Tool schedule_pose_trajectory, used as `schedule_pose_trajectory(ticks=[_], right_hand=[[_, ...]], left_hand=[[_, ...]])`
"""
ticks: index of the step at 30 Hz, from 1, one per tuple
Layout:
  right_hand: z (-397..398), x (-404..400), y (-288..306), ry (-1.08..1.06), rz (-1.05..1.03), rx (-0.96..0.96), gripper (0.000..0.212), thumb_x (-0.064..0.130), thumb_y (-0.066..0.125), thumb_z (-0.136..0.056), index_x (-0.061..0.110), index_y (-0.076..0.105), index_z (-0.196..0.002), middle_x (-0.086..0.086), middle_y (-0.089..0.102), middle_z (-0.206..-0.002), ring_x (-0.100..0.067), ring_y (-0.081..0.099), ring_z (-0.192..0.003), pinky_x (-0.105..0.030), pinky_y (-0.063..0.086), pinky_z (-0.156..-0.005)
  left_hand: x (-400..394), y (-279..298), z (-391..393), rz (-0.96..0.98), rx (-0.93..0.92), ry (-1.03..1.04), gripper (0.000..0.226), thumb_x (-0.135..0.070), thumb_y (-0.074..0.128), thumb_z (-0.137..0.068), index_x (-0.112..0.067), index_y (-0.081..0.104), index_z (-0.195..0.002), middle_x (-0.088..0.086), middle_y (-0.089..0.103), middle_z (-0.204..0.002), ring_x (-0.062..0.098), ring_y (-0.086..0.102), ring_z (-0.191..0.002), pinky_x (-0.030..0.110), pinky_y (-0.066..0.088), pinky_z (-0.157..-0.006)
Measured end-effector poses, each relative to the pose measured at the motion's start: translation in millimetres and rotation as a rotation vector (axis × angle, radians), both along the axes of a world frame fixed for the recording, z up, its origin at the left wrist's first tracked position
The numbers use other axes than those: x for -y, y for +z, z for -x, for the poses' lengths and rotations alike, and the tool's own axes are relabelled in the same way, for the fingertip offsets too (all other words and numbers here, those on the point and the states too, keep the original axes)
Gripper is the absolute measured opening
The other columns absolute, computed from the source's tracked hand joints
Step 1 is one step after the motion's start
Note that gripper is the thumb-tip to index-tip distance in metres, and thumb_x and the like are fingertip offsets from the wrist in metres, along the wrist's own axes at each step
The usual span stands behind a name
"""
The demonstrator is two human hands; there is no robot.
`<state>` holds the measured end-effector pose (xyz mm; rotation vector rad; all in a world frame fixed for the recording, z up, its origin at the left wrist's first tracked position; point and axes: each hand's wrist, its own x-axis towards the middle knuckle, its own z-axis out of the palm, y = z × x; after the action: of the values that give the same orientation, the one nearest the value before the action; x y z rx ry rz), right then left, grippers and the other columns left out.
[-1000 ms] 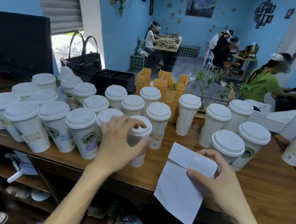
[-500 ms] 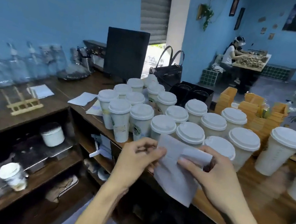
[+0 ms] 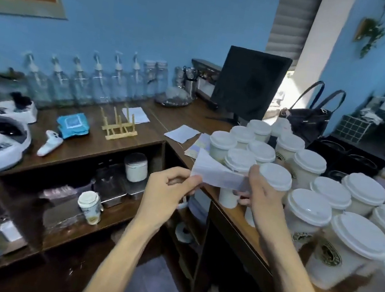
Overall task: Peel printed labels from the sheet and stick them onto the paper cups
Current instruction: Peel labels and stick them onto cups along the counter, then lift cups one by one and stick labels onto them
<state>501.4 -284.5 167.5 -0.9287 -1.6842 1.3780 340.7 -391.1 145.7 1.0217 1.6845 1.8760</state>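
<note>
Left hand (image 3: pixel 166 193): pinches the left edge of the sheet (image 3: pixel 217 173).
Right hand (image 3: pixel 260 194): grips its right edge, near the cups (image 3: pixel 275 175).
Advice: hold the sheet tight, peel slowly from a corner.

Both hands (image 3: pixel 166 192) (image 3: pixel 262 197) pinch sheet (image 3: pixel 217 173) (cups (image 3: pixel 307 209) beside).

The paper cups (image 3: pixel 306 218) are white with white lids, some bearing a round green-and-black logo, and the sheet (image 3: pixel 217 172) is plain white. They stand on a dark brown wood-grain counter (image 3: pixel 183 119) before a sky-blue wall (image 3: pixel 132 10). A black monitor (image 3: pixel 247 86), a bright blue packet (image 3: pixel 72 124) and a pale wooden rack (image 3: pixel 119 125) complete the palette.
</note>
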Motion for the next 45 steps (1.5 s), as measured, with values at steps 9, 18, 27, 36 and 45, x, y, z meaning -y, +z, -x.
schedule_pose_trajectory(ticks=[9, 18, 27, 36, 45], right_hand=[[104.5, -29.8, -33.0, 0.019, 0.033, -0.077, 0.015, 0.024, 0.086, -0.083, 0.026, 0.078, -0.096, 0.008, 0.076, -0.105, -0.017, 0.067, -0.108, -0.027, 0.048, -0.082], [160.0, -48.7, -75.2, 0.074, 0.012, -0.099, 0.014, 0.008, 0.075, -0.091, 0.021, 0.072, -0.094, 0.023, 0.053, -0.055, 0.004, 0.048, -0.051, -0.01, 0.034, -0.05], [198.6, -78.5, -95.8, 0.056, -0.032, -0.084, 0.024, 0.008, 0.066, -0.095, 0.031, 0.063, -0.101, 0.017, 0.067, -0.099, -0.005, 0.063, -0.094, -0.026, 0.047, -0.079], [245.4, -110.0, -127.3, -0.002, 0.118, 0.04, 0.024, 0.013, 0.067, -0.094, 0.036, 0.064, -0.097, 0.011, 0.071, -0.101, -0.011, 0.065, -0.091, -0.027, 0.05, -0.072], [375.1, -207.4, -143.5, -0.219, 0.103, 0.168, 0.023, 0.023, 0.069, -0.097, 0.038, 0.057, -0.11, 0.034, 0.052, -0.108, -0.004, 0.053, -0.1, -0.016, 0.043, -0.084]], left_hand=[[-3.6, -17.7, 96.4, 0.058, 0.066, -0.046, 0.027, -0.017, 0.056, -0.099, -0.019, 0.081, -0.108, -0.011, 0.077, -0.114, 0.003, 0.069, -0.108, 0.015, 0.053, -0.09], [-43.1, -47.9, 131.3, 0.138, 0.06, 0.112, 0.034, -0.007, 0.075, -0.092, -0.033, 0.074, -0.114, -0.027, 0.072, -0.113, -0.003, 0.068, -0.103, 0.028, 0.06, -0.085], [-80.4, -57.9, 140.8, 0.166, -0.154, 0.238, 0.037, -0.002, 0.064, -0.096, -0.035, 0.071, -0.11, -0.034, 0.067, -0.11, -0.01, 0.06, -0.108, 0.01, 0.05, -0.082], [-129.7, -100.4, 197.7, 0.294, -0.064, 0.259, 0.031, -0.012, 0.068, -0.094, -0.042, 0.077, -0.096, -0.038, 0.07, -0.101, -0.015, 0.061, -0.1, 0.012, 0.047, -0.082], [-256.0, -116.2, 340.4, 0.382, -0.202, -0.025, 0.025, -0.023, 0.071, -0.096, -0.045, 0.069, -0.107, -0.04, 0.059, -0.113, -0.012, 0.057, -0.11, -0.003, 0.038, -0.08]])
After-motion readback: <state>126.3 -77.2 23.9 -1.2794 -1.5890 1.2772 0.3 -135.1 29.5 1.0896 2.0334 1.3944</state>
